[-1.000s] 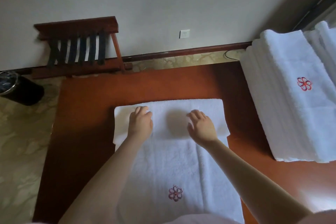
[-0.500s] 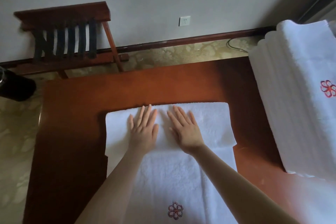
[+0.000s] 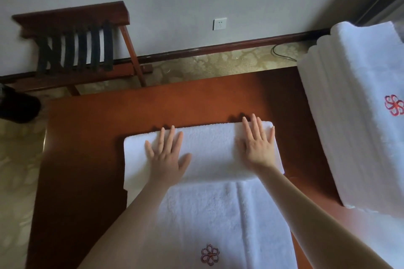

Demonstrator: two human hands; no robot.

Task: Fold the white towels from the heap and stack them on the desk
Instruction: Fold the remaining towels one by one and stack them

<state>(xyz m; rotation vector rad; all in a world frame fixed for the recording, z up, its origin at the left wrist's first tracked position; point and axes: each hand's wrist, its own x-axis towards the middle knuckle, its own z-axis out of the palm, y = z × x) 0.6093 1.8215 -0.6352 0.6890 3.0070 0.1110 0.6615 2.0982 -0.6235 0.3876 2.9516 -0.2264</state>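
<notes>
Keep your left hand (image 3: 167, 158) and right hand (image 3: 258, 146) flat, fingers spread, gripping nothing, on the folded end of the towel (image 3: 209, 153) lying on the desk (image 3: 91, 137); press evenly outward, then align its edges before stacking

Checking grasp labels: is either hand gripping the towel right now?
No, the left hand and right hand both lie flat with fingers spread on the towel.

One towel (image 3: 218, 214) on desk (image 3: 153, 105); one towel stack (image 3: 360, 137); two hands: left (image 3: 167, 157), right (image 3: 258, 146).
</notes>
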